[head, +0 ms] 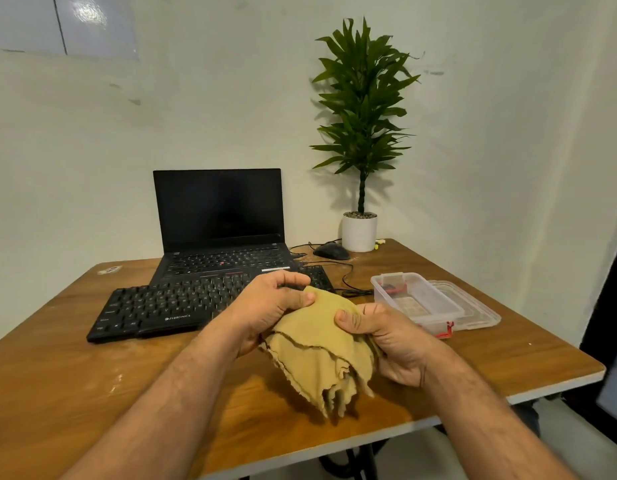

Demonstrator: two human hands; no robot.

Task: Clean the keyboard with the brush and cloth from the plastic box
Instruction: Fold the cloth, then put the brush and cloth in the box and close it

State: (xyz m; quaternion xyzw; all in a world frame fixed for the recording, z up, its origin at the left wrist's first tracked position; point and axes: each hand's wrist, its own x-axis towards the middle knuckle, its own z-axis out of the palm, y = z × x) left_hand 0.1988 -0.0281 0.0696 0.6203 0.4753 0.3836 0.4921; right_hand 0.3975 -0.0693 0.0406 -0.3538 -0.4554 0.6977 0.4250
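Soft, even indoor light, glare patch on upper-left wall (92, 12), wide-angle bowing at edges.

Reading "ZEBRONICS" in white capitals, showing on the front edge of the black keyboard (182, 303), left of centre. Key legends blurring too small to read; likewise the pale sticker (109, 270) lying on the table's far left corner.

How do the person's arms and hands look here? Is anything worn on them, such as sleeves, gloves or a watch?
Both forearms are bare, with visible hair; no sleeve shows in the picture. The left hand and the right hand wear no gloves. No watch, ring or band can be seen on either wrist or on the visible fingers.
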